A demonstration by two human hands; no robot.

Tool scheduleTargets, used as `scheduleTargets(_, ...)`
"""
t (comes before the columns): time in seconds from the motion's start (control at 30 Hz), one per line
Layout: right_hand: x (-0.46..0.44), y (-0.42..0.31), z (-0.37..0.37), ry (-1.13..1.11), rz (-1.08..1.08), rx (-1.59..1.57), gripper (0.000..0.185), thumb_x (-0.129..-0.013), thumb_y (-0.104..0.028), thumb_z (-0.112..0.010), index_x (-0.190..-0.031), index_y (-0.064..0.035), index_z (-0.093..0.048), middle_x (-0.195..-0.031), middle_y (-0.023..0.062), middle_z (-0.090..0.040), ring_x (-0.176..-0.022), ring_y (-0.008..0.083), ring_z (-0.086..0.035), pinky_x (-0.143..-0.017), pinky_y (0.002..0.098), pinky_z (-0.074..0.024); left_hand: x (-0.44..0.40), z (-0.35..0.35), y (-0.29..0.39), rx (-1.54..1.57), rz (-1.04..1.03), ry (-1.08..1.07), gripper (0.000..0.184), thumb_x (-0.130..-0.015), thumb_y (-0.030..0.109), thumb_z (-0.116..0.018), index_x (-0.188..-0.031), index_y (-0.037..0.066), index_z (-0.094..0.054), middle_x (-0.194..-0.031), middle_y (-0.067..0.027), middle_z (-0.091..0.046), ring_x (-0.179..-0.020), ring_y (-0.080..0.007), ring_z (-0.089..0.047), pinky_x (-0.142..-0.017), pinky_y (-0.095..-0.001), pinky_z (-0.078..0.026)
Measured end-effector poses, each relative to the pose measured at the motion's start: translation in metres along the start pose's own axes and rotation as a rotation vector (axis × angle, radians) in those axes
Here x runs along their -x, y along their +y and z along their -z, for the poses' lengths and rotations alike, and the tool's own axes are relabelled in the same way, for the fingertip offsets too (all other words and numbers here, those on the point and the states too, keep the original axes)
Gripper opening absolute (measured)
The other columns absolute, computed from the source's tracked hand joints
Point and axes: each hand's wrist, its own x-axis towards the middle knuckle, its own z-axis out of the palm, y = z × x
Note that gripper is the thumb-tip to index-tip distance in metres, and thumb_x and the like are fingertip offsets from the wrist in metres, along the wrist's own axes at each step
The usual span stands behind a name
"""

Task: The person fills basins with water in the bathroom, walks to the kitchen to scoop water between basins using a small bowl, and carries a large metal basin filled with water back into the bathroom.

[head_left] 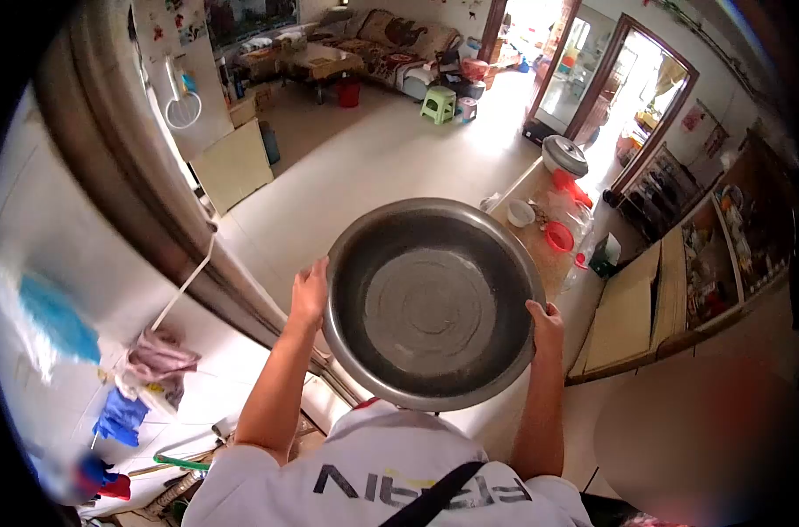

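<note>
A large round grey metal basin (pixel 430 303) is held out in front of my chest, tilted so that its inside faces me. Some faint ring marks show on its bottom, and I see nothing lying in it. My left hand (pixel 310 294) grips the rim on the left side, fingers curled behind the edge. On the opposite side, my right hand (pixel 545 327) has the rim between thumb and fingers. The fingertips of both hands are partly hidden behind the basin.
A door frame (pixel 144 176) runs close by on my left. To the right stands a table (pixel 527 241) with a lidded pot (pixel 564 156), a white bowl (pixel 520 212) and a red bowl (pixel 558 235). A green stool (pixel 438 104) and sofa (pixel 390 44) are farther off.
</note>
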Motion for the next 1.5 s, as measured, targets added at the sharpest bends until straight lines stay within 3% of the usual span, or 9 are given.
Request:
scheduleTargets(0.13,-0.075,-0.024,-0.072,-0.077,0.023,-0.066,0.028,-0.077,-0.019,-0.071,-0.091,0.0035,-0.063,-0.081,0.0047,-0.061,-0.069,0.0143,-0.055,-0.066,0.0294,-0.0449,-0.078,-0.027,0.037,-0.035,-0.052,0.088,0.056,-0.091,0.039,-0.053,-0.113,-0.012,-0.06,-0.106,-0.02,-0.065,-0.097,-0.0224,-0.058,-0.09,-0.0332,-0.044)
scheduleTargets(0.33,-0.193,-0.047,-0.179,-0.237,0.045,-0.065,0.022,-0.077,-0.018,-0.07,-0.089,-0.0006,-0.063,-0.079,0.001,-0.06,-0.066,0.0106,-0.053,-0.062,0.0272,-0.0432,-0.21,-0.048,0.036,0.087,-0.008,0.06,0.046,-0.091,0.038,-0.052,-0.089,-0.006,-0.064,-0.085,-0.0099,-0.063,-0.081,-0.0173,-0.057,-0.076,-0.0334,-0.046)
scheduleTargets(0.5,-0.301,-0.073,-0.303,-0.432,0.134,-0.081,0.019,-0.077,-0.016,-0.068,-0.087,-0.0004,-0.064,-0.075,0.0001,-0.059,-0.066,0.0103,-0.053,-0.061,0.0268,-0.0428,-0.303,-0.053,0.042,0.147,0.01,0.233,0.042,-0.089,0.036,-0.053,-0.079,-0.004,-0.061,-0.073,-0.0078,-0.059,-0.072,-0.018,-0.054,-0.069,-0.0352,-0.045)
scheduleTargets(0.6,-0.327,-0.102,-0.396,-0.145,0.245,-0.007,0.016,-0.078,-0.015,-0.065,-0.085,0.0001,-0.064,-0.073,0.0006,-0.059,-0.065,0.0106,-0.052,-0.06,0.0276,-0.0424,-0.346,-0.047,0.041,-0.014,-0.016,0.436,0.042,-0.088,0.035,-0.053,-0.077,-0.005,-0.059,-0.069,-0.0102,-0.056,-0.069,-0.0197,-0.052,-0.067,-0.0369,-0.044)
scheduleTargets(0.7,-0.386,-0.123,-0.473,-0.63,0.221,0.032,0.017,-0.078,-0.015,-0.063,-0.083,0.0003,-0.062,-0.073,0.0015,-0.058,-0.064,0.0116,-0.051,-0.06,0.0285,-0.0422,-0.409,-0.032,0.041,-0.041,-0.018,0.555,0.041,-0.088,0.035,-0.053,-0.076,-0.005,-0.057,-0.069,-0.0128,-0.056,-0.068,-0.0215,-0.052,-0.066,-0.0397,-0.043)
scheduleTargets(0.8,-0.393,-0.164,-0.563,-0.737,0.143,0.029,0.016,-0.078,-0.016,-0.062,-0.081,-0.0005,-0.06,-0.071,0.0017,-0.056,-0.064,0.0124,-0.05,-0.059,0.0291,-0.0419,-0.443,-0.009,0.039,0.032,0.037,0.638,0.041,-0.087,0.034,-0.054,-0.074,-0.005,-0.056,-0.069,-0.0145,-0.056,-0.067,-0.0228,-0.052,-0.065,-0.0418,-0.042)
scheduleTargets(1.0,-0.393,-0.205,-0.739,-0.857,0.221,0.184,0.018,-0.08,-0.019,-0.061,-0.08,-0.0009,-0.058,-0.068,0.0002,-0.053,-0.061,0.012,-0.047,-0.058,0.0293,-0.0406,-0.523,0.052,0.067,-0.052,0.069,0.838,0.043,-0.086,0.035,-0.055,-0.07,-0.005,-0.054,-0.066,-0.015,-0.054,-0.065,-0.0234,-0.052,-0.063,-0.0415,-0.042)
scheduleTargets(1.43,-0.265,-0.265,-1.146,-1.282,0.442,0.186,0.017,-0.083,-0.018,-0.06,-0.077,-0.0021,-0.058,-0.069,-0.0004,-0.052,-0.063,0.0089,-0.047,-0.056,0.0272,-0.039,-0.678,0.287,0.091,0.096,0.134,1.226,0.042,-0.085,0.035,-0.055,-0.074,-0.005,-0.058,-0.067,-0.015,-0.055,-0.066,-0.0223,-0.053,-0.065,-0.0397,-0.043)
scheduleTargets(1.5,-0.232,-0.274,-1.212,-1.41,0.338,0.114,0.019,-0.084,-0.02,-0.062,-0.077,-0.0022,-0.059,-0.07,-0.0005,-0.053,-0.063,0.0089,-0.047,-0.055,0.0274,-0.0389,-0.696,0.314,0.1,0.162,0.171,1.305,0.042,-0.085,0.035,-0.056,-0.074,-0.006,-0.058,-0.066,-0.0149,-0.054,-0.066,-0.0213,-0.052,-0.065,-0.0398,-0.043)
